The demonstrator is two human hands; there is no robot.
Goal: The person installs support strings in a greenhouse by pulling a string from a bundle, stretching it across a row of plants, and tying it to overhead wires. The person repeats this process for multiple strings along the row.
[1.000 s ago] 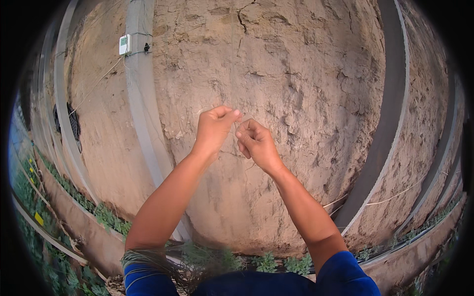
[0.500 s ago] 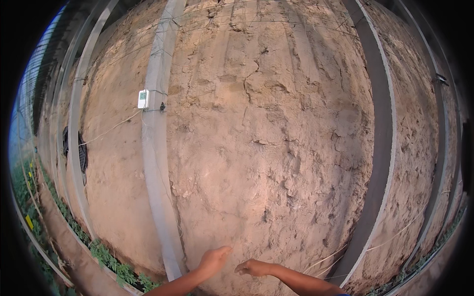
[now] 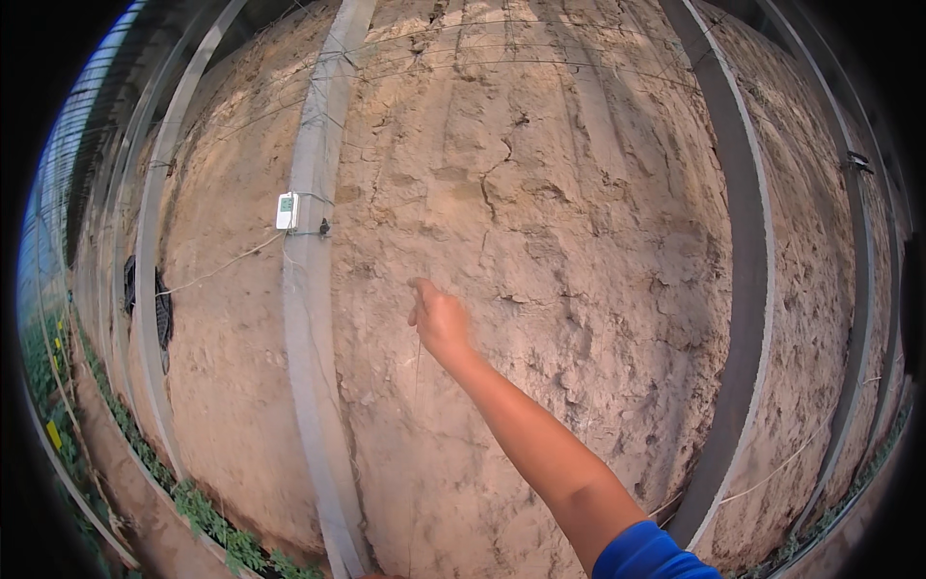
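My right hand (image 3: 441,320) was raised in front of a rough earthen wall (image 3: 579,241), the arm reaching up from the lower right edge with a blue sleeve (image 3: 646,558) at the shoulder. The fingers were curled in, pinched around a thin string (image 3: 417,386) that hung straight down from the fist; the string was faint against the wall and I could not tell where it ended below. Whether the hand touched the wall or hovered just before it, I could not tell.

My left hand was out of the picture, so I could not say how it stood.

Left of the hand a pale upright post (image 3: 313,338) ran the height of the wall. A small white box with a little screen (image 3: 286,210) was fixed to the post, well above and left of my hand, and a thin cord (image 3: 217,272) trailed from it down to the left. A dark upright beam (image 3: 738,270) stood to the right, well apart from the hand. Thin wires (image 3: 502,64) crossed the wall near the top.

Along the foot of the wall at lower left grew a row of green plants (image 3: 207,521), and something dark (image 3: 162,314) hung on the wall at far left; I could not make out what it was.
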